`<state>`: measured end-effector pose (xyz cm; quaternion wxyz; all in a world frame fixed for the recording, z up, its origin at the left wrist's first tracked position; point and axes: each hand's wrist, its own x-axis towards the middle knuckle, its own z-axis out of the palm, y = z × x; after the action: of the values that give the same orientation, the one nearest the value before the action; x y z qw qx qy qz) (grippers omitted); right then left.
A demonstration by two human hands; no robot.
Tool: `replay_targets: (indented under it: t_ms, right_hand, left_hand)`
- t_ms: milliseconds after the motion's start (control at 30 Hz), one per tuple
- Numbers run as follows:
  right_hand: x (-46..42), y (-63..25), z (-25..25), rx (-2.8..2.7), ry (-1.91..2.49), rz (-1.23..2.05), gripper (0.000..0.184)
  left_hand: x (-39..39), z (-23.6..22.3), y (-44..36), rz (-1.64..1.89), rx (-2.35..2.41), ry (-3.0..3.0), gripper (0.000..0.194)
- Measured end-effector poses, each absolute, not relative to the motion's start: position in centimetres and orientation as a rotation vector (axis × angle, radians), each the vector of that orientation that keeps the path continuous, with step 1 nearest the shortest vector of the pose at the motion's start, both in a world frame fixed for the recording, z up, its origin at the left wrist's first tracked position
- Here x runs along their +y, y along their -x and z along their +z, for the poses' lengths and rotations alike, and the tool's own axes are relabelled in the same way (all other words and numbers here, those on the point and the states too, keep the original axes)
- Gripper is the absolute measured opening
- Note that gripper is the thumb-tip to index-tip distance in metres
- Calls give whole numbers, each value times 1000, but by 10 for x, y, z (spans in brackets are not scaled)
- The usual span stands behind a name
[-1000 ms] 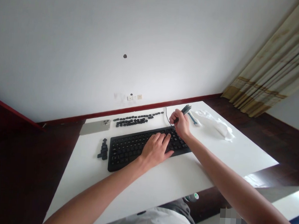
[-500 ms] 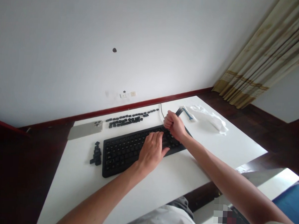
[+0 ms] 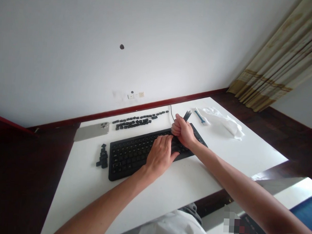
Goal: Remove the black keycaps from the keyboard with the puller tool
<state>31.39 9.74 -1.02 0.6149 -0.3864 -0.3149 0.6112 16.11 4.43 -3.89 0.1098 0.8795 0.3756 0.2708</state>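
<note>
A black keyboard (image 3: 133, 152) lies at a slant on the white table, with many of its keycaps off. My left hand (image 3: 159, 150) rests over the middle of it, palm down, fingers stretched and thumb apart. Just beyond and to the right, my right hand (image 3: 182, 132) is closed in a fist above the keyboard's right part. A black brush (image 3: 187, 115) sticks up out of that fist; its lower part is hidden by the fingers. Loose black keycaps (image 3: 134, 122) lie in rows behind the keyboard, and a small pile of keycaps (image 3: 103, 158) sits at its left end.
A phone (image 3: 91, 131) lies face down at the table's left back. On the right are a blue tool (image 3: 200, 117) and a crumpled white cloth (image 3: 221, 123). A thin cable (image 3: 171, 112) runs to the back edge of the white table (image 3: 76, 193). A wall stands behind.
The brush in my right fist has shifted slightly and now stands apart from the blue tool in view. My left hand stays on the keyboard. The whole view has shifted a little.
</note>
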Motion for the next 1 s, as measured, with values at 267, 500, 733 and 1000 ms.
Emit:
replay_targets:
  t_ms: [267, 500, 733, 1000]
  right_hand:
    - [99, -317, -14, -696, 958, 1336, 66]
    - [97, -338, 0, -1548, 1381, 872, 40]
    - [96, -368, 19, -1959, 1483, 883, 39]
    - [83, -376, 20, -2055, 1470, 884, 24]
  left_hand:
    - [60, -35, -155, 749, 1102, -2565, 67]
    - [56, -34, -154, 640, 1145, -2751, 68]
    - [53, -33, -155, 609, 1182, -2785, 62]
    - [52, -31, -154, 609, 1213, -2803, 57]
